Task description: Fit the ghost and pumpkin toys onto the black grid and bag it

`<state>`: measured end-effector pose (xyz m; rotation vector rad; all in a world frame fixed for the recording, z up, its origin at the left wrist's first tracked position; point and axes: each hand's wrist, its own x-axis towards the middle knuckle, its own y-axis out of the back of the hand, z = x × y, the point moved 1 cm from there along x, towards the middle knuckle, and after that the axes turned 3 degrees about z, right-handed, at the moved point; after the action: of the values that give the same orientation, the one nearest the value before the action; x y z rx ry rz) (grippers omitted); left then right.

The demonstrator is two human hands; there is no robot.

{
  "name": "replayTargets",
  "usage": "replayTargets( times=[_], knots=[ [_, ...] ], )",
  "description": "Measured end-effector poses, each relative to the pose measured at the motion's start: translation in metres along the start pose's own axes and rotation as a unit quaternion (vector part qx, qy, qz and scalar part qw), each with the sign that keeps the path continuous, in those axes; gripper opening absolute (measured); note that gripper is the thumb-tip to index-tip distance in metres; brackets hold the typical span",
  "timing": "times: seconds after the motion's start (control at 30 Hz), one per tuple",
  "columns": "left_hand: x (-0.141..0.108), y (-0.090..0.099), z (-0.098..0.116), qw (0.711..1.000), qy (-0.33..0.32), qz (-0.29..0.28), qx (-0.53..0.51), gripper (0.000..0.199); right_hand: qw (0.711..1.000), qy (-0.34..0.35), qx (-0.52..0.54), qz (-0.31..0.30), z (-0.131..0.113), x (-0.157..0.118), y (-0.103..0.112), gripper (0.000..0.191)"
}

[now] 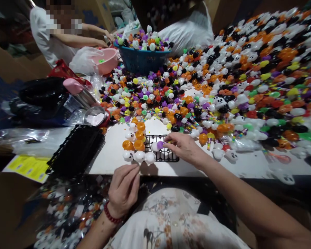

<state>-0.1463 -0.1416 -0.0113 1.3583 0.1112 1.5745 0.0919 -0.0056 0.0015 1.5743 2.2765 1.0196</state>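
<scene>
On the white tabletop [109, 162] lies a black plastic grid tray [168, 157] with small openings. My right hand [186, 148] is closed in a pinch on a small purple-topped piece [160, 145] over the tray. A white piece sits against it. Orange pumpkin heads [139, 145] and white ghost or skull heads [139, 156] stand in rows over the tray's left part. My left hand [125, 186] is closed at the table's front edge, just below the white heads. Its fingertips are pressed together, and whatever is between them is hidden.
A large heap of small Halloween toys [204, 79] covers the back and right. Behind it stand a full blue basket [142, 58] and a pink bowl [107, 60]. Stacked black trays [75, 150] lie left, near a metal cup [94, 116]. Another person [52, 45] works back left.
</scene>
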Motion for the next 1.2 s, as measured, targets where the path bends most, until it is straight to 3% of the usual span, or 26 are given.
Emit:
replayTargets(
  times=[0.13, 0.27, 0.33, 0.57, 0.7, 0.87, 0.93, 1.03, 1.13, 1.2],
  knots=[
    [0.034, 0.013, -0.003, 0.999, -0.019, -0.039, 0.033, 0.061, 0.997, -0.001, -0.036, -0.066, -0.015, 0.023, -0.010, 0.004],
    [0.059, 0.004, -0.010, 0.988, -0.053, -0.139, 0.032, 0.069, 0.993, 0.026, -0.024, -0.110, -0.032, 0.043, -0.023, 0.009],
    [0.064, -0.003, -0.013, 0.984, -0.064, -0.163, 0.032, 0.070, 0.993, 0.040, -0.018, -0.111, -0.038, 0.047, -0.026, 0.016],
    [0.065, -0.013, -0.020, 0.984, -0.093, -0.150, 0.034, 0.078, 0.993, 0.055, -0.012, -0.101, -0.039, 0.039, -0.035, 0.033],
    [0.067, -0.019, -0.027, 0.982, -0.117, -0.134, 0.063, 0.079, 0.989, 0.082, 0.022, -0.122, -0.036, 0.038, -0.044, 0.031],
    [0.067, -0.027, -0.033, 0.975, -0.129, -0.141, 0.116, 0.068, 0.990, 0.015, 0.006, -0.139, -0.037, 0.033, -0.047, 0.031],
    [0.066, -0.028, -0.033, 0.967, -0.140, -0.153, 0.148, 0.069, 0.990, 0.012, 0.028, -0.138, -0.037, 0.025, -0.042, 0.031],
    [0.066, -0.029, -0.033, 0.963, -0.149, -0.153, 0.162, 0.069, 0.997, 0.040, -0.003, -0.064, -0.025, 0.005, -0.021, 0.026],
    [0.066, -0.029, -0.034, 0.964, -0.148, -0.152, 0.157, 0.066, 0.980, -0.017, -0.193, 0.048, 0.007, -0.024, 0.015, 0.021],
    [0.067, -0.029, -0.034, 0.966, -0.148, -0.148, 0.153, 0.063, 0.931, -0.109, -0.336, 0.090, 0.035, -0.044, 0.039, 0.019]
  ],
)
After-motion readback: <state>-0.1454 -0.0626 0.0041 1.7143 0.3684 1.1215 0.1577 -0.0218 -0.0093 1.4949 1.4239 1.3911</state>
